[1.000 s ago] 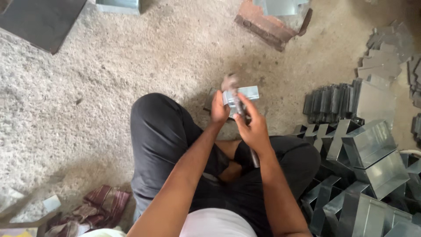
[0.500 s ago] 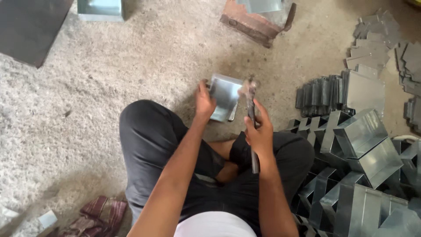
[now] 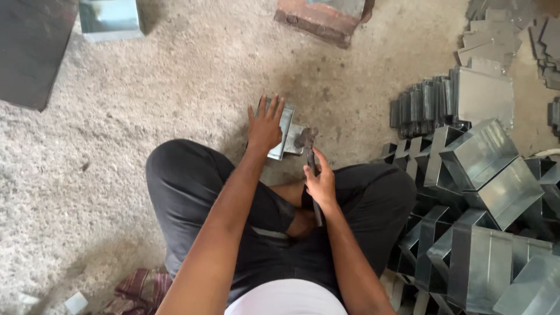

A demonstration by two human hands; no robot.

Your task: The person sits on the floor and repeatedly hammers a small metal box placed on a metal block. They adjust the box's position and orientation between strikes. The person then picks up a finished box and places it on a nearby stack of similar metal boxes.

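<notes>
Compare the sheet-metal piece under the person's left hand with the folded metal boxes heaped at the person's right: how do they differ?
The sheet-metal piece lies alone and low on the floor, pinned by the left hand; the folded metal boxes lie heaped and untouched. The boxes look larger and deeper. Both are shiny grey sheet metal.

A single head-worn camera looks steeply down from above the seated person, close over their crossed legs, facing forward along the forearms onto the rough concrete floor. No second view shares the scene.
</notes>
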